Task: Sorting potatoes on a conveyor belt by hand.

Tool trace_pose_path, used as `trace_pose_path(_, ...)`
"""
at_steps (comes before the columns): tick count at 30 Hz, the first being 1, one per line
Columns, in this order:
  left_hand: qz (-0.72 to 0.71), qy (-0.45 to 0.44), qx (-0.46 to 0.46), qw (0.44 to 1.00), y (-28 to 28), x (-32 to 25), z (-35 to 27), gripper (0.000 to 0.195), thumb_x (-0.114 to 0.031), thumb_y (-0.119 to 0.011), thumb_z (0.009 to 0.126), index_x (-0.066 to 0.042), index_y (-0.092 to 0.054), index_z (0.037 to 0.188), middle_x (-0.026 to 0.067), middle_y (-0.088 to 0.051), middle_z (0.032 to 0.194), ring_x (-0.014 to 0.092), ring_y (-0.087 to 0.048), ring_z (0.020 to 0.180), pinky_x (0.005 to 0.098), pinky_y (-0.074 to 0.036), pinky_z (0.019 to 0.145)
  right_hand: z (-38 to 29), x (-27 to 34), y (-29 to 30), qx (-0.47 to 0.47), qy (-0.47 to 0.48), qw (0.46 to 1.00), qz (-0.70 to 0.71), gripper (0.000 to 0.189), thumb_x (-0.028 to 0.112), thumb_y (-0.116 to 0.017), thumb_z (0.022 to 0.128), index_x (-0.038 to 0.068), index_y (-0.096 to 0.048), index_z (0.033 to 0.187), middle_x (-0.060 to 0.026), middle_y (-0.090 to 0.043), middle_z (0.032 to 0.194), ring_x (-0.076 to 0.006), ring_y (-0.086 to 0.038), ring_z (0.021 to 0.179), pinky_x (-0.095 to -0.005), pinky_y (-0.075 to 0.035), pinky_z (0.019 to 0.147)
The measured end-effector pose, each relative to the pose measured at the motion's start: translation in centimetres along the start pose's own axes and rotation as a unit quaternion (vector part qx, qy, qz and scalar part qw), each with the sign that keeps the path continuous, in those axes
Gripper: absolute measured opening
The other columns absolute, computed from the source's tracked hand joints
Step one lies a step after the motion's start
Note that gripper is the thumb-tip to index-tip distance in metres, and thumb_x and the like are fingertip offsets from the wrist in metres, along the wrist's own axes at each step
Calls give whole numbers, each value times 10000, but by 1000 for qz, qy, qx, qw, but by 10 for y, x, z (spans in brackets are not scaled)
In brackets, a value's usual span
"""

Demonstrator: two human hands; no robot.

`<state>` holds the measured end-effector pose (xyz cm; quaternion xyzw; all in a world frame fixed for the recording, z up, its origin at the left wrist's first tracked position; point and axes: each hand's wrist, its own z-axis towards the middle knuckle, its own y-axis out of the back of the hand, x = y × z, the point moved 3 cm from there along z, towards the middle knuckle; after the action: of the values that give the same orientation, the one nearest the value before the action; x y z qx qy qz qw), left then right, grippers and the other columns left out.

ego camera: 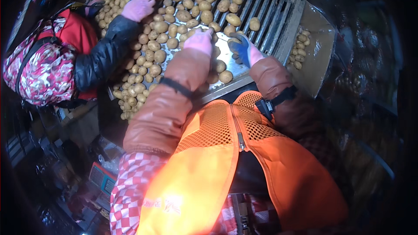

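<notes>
My left hand, in a pink glove, reaches palm down among potatoes on a shiny metal plate. Its fingertips touch the potatoes around it; whether one is in its grasp is hidden. My right hand, in a pink glove with a blue coated palm, curls its fingers around a potato above the plate's right side. Close to my left wrist lie a few loose potatoes. More potatoes rest beyond both hands, where the plate meets a bed of metal rollers.
On the left, a co-worker's pink-gloved hand reaches over a dense heap of potatoes. A metal side rail borders the rollers. Beyond it, a lined carton holds small potatoes. The plate's metal front edge runs before my vest.
</notes>
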<state>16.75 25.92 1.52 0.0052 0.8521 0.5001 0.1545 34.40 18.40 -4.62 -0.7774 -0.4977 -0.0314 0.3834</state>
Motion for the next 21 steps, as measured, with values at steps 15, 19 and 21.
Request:
trace_pose_path(15,-196,-75,-10,978,20,-4,-61,483,-433,-636,942,-52,-672,1238,234,-708,1092,385,-694,995,425,-520,885,-60,0,-34,169,44,984,-38,463,367,-610,953,60,-600,1299,-106,-685,1144,-296,-669,1055,-381,-564,795)
trace_pose_path(19,-559,102,17,823,12,-3,-91,336,-265,-695,938,-129,-686,1245,182,-732,1046,290,-721,926,383,-555,831,-70,9,-29,120,105,978,-132,460,408,-654,906,103,-640,1250,-101,-685,1109,-262,-671,928,-377,-551,752)
trace_pose_path(21,-159,-47,-6,986,0,-18,-101,335,-421,-613,938,-190,-670,1174,192,-707,987,392,-678,987,488,-527,843,-75,12,-7,49,117,991,-48,456,391,-693,872,120,-650,1237,-82,-684,1114,-235,-676,875,-347,-543,712)
